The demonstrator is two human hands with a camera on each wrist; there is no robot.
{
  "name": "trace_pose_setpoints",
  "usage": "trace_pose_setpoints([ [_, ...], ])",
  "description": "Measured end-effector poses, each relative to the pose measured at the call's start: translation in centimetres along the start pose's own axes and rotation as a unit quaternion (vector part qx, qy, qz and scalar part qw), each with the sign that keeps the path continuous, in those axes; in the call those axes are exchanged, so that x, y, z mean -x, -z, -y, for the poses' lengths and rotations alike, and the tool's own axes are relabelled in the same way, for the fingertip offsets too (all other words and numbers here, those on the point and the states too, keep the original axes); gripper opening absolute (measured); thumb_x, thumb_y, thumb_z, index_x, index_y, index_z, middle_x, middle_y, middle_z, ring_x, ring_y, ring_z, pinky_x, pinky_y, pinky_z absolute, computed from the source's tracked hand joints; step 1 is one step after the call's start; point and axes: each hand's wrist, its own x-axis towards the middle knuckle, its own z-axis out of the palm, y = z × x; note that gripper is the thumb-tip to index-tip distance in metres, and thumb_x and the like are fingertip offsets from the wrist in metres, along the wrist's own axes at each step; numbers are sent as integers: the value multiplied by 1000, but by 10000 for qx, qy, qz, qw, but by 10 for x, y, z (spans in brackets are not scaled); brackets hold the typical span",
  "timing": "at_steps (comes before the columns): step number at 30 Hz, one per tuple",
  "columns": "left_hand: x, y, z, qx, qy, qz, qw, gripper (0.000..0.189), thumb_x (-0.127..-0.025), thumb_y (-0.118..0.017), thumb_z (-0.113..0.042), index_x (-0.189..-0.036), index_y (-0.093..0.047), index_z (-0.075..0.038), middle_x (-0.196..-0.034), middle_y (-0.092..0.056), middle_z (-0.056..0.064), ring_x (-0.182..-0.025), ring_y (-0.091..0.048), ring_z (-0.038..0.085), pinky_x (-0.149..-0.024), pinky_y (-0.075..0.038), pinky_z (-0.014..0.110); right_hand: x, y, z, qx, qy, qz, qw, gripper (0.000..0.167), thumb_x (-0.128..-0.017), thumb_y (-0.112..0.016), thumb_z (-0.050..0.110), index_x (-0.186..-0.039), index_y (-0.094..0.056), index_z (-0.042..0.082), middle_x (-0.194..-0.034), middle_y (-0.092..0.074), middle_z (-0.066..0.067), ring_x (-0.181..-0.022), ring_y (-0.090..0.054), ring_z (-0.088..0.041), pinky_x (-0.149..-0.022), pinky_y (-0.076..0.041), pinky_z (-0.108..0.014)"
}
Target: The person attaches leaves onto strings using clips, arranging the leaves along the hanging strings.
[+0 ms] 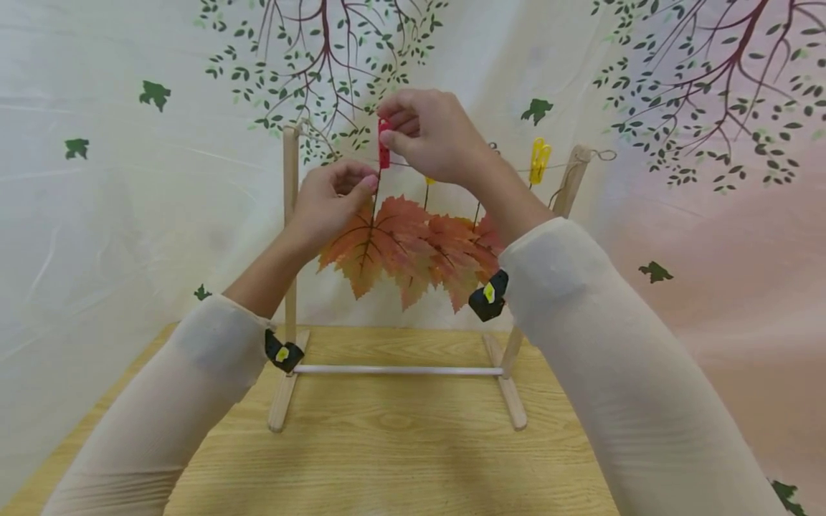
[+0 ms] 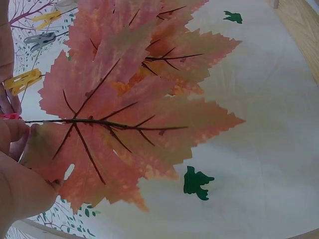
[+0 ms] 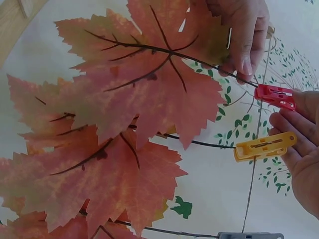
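Observation:
My left hand (image 1: 328, 199) pinches the dark stem of an orange-red artificial maple leaf (image 1: 368, 242) between thumb and fingertips, just under the string. Above it, my right hand (image 1: 442, 136) pinches the upper end of a red clothespin (image 1: 384, 152). In the right wrist view, that red clothespin (image 3: 274, 96) sits at the string with the top of the leaf's stem at its jaws. Behind this leaf, more maple leaves (image 3: 99, 169) hang by their stems from a yellow clothespin (image 3: 264, 147) and a grey clothespin (image 3: 251, 235).
The string (image 1: 510, 169) runs between a left wooden post (image 1: 290, 215) and a right wooden post (image 1: 572, 179). A white rod (image 1: 400, 370) joins the posts low down on the wooden table (image 1: 400, 444). Another yellow clothespin (image 1: 539, 161) stands near the right post. A leaf-printed cloth (image 1: 129, 215) hangs behind.

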Motion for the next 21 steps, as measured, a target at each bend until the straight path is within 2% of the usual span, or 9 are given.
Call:
trace_pose_setpoints([
  [4,2,3,-2,-292,-94,-250,9992,26,-104,-62,-22,-116,-72,-1,-106,-71,14,-92,-62,20,-84,-51,26,2,2,-1,38,-118,-76,9999,35,-105,-60,19,-136,-61,4,-129,-66,-6,-117,-64,-14,-99,-49,-21],
  [9,5,6,-8,-373,-365,-511,9973,24,-103,-63,-19,-115,-73,0,-109,-72,15,-97,-65,21,-88,-52,29,7,7,-3,142,-157,-162,9996,38,-106,-59,23,-139,-59,5,-132,-65,-6,-119,-63,-13,-101,-48,-21],
  [15,12,13,-11,-763,-667,-753,9920,22,-102,-65,-18,-115,-73,-1,-108,-74,11,-96,-67,18,-87,-53,29,19,17,-6,173,16,-358,9992,40,-105,-59,24,-140,-59,5,-131,-66,-7,-120,-63,-14,-103,-47,-23],
  [21,26,24,-9,-1023,-836,-892,9872,23,-102,-66,-17,-115,-73,0,-106,-74,11,-93,-68,17,-85,-53,24,41,27,-15,503,233,-644,9964,38,-105,-61,23,-138,-60,4,-130,-68,-6,-117,-65,-13,-103,-47,-23],
])
